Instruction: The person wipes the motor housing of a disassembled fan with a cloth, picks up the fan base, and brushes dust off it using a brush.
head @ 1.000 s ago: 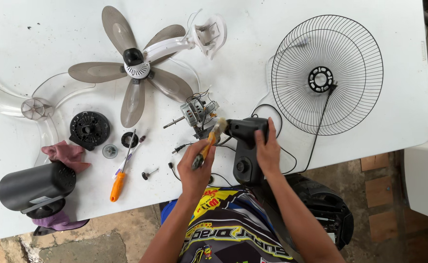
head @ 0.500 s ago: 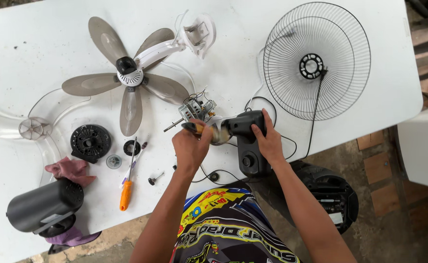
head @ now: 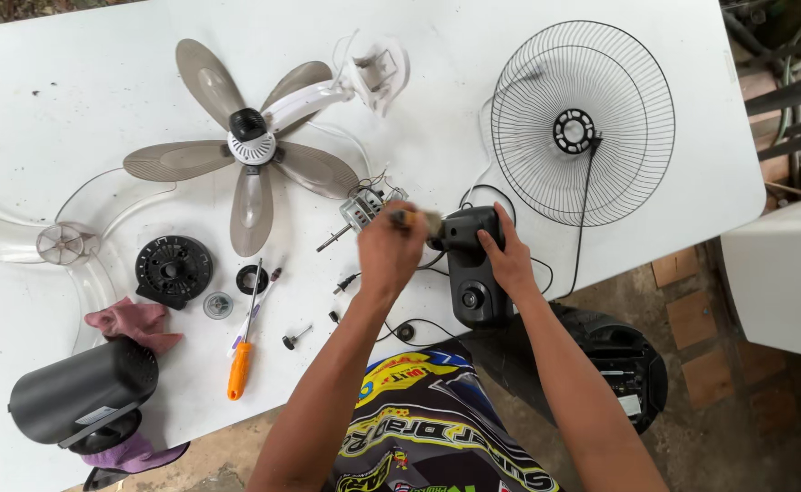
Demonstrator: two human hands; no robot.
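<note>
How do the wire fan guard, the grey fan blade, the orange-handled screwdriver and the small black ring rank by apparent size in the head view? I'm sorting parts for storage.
Largest to smallest:
1. Grey fan blade and wire fan guard: much alike across, so unranked.
2. Orange-handled screwdriver.
3. Small black ring.

We see a black fan body (head: 473, 273) lying flat at the near edge of the bench, its round knob facing up, its lower end overhanging that edge. A small brush (head: 416, 219) with pale bristles touches its top end, just beside a bare motor (head: 361, 210).
</note>
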